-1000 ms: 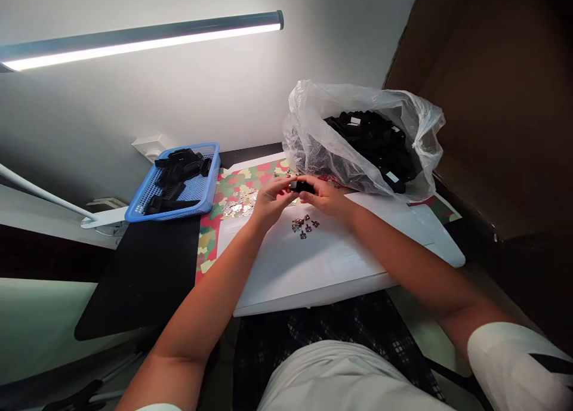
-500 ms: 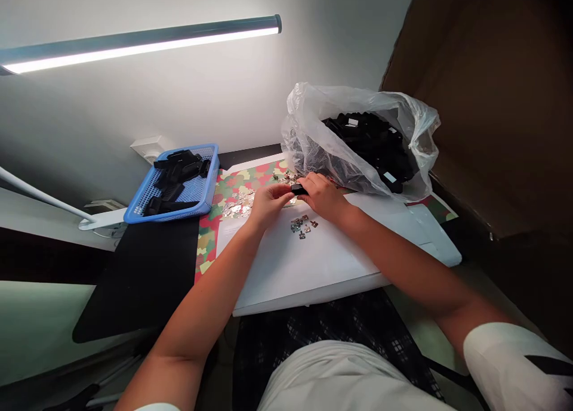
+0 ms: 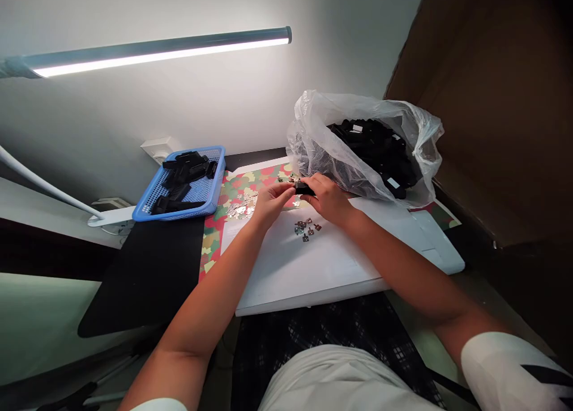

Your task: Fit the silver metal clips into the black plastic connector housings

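A small black plastic part (image 3: 305,189) is held between my two hands over the back of the white board. My right hand (image 3: 329,200) wraps its fingers and thumb around the right side of it. From the left, my left hand (image 3: 270,204) pinches the part's left end with thumb and forefinger. Whether a small metal piece sits between those fingertips is hidden. Just in front of my hands, several small metal plates (image 3: 307,227) lie on the white board (image 3: 286,277). A scattered pile of shiny metal pieces (image 3: 242,206) is beyond my left wrist.
Left of the patterned sheet (image 3: 212,244) stands a blue basket (image 3: 215,187) holding several black parts. At the back right, an open clear plastic bag (image 3: 313,121) is full of black parts. A lit tube lamp (image 3: 165,56) hangs above, and brown cardboard (image 3: 492,113) rises at right.
The camera view has shifted slightly, moving the scene down and right. More of the black part's length now shows between my hands, and my right fingers have moved slightly along it.
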The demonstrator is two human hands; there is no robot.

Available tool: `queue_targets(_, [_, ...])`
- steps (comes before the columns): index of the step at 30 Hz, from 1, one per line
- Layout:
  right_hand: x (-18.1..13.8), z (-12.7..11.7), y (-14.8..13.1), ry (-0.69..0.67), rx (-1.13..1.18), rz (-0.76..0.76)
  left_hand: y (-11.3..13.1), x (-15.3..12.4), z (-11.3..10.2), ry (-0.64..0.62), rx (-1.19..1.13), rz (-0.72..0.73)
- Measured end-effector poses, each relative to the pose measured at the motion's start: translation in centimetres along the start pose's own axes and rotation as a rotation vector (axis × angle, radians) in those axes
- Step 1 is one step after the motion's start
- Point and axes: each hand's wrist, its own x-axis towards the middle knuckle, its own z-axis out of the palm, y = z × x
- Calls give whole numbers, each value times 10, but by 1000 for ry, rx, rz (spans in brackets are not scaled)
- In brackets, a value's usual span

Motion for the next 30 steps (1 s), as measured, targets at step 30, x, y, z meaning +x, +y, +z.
queue_targets(30, [8,-79,29,740,961,619,-9,2,-3,92,-61,-6])
